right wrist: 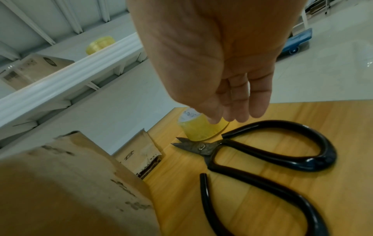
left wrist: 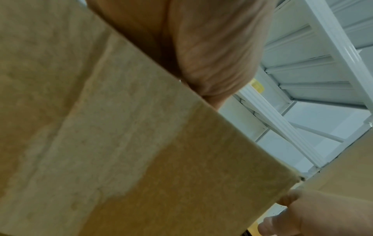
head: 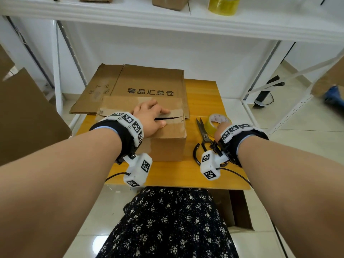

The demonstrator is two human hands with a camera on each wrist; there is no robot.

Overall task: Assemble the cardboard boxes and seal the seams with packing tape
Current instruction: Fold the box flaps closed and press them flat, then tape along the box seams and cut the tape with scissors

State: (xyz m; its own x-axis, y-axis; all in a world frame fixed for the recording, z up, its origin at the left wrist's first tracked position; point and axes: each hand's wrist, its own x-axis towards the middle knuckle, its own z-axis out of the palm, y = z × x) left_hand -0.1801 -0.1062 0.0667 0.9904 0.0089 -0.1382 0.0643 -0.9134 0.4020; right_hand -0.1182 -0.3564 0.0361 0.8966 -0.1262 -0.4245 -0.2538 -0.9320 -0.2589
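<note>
Left hand (head: 151, 118) flat on top of the small cardboard box (head: 167, 144), fingers straight and spread over the two top flaps, pressing them down; a dark gap showing between the flaps just beside the fingers. In the left wrist view, only the heel of the palm (left wrist: 212, 52) above the box wall (left wrist: 141, 143), with two fingertips (left wrist: 292, 198) at the lower right edge of the box. Right hand (head: 222, 127) reaching over the roll of yellowish packing tape (head: 214, 125), fingers relaxed and pointing down, close together, tips at or just above the roll's upper edge; contact hard to judge, no grip visible. Same seen from the right wrist: palm (right wrist: 214, 52) open, fingertips (right wrist: 242, 108) right over the tape roll (right wrist: 199, 129). Box standing on the near left part of the wooden table (head: 186, 174), one short side facing the person. Behind it, a flattened cardboard sheet (head: 149, 81) with printed black characters, lying partly on the table and partly past its far edge. Black-handled scissors (head: 203, 138) lying flat on the table between box and tape, blades shut and pointing away from the person, handles nearest the right wrist. Overhead, a white shelf (head: 167, 19) carrying a second roll of tape (head: 224, 5) and more boxes. At the left edge, a large brown cardboard panel (head: 28, 118) standing on the floor.
</note>
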